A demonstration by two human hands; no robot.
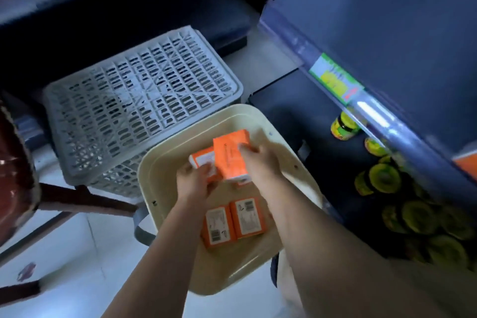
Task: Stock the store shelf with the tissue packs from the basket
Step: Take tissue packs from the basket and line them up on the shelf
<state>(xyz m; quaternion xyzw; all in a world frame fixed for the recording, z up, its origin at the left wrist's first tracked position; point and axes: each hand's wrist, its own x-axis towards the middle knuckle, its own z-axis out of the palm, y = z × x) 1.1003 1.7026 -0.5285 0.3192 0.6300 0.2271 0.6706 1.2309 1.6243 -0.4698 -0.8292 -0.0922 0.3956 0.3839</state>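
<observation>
A cream basket (165,162) stands on the floor below me. My right hand (258,160) grips an orange tissue pack (229,155), tilted up above the basket. My left hand (195,181) holds a second orange pack (202,160) just left of it. Two more orange packs (233,222) lie flat side by side on the basket's bottom, labels up. The dark store shelf (387,33) runs along the right, its clear front rail (296,41) carrying a green and yellow price tag (335,80).
A grey slotted crate (129,100) lies upside down behind the basket. Jars with yellow-green lids (384,178) fill the lower shelf at right. A dark red stool (15,170) with legs stands at left. White floor tiles show at lower left.
</observation>
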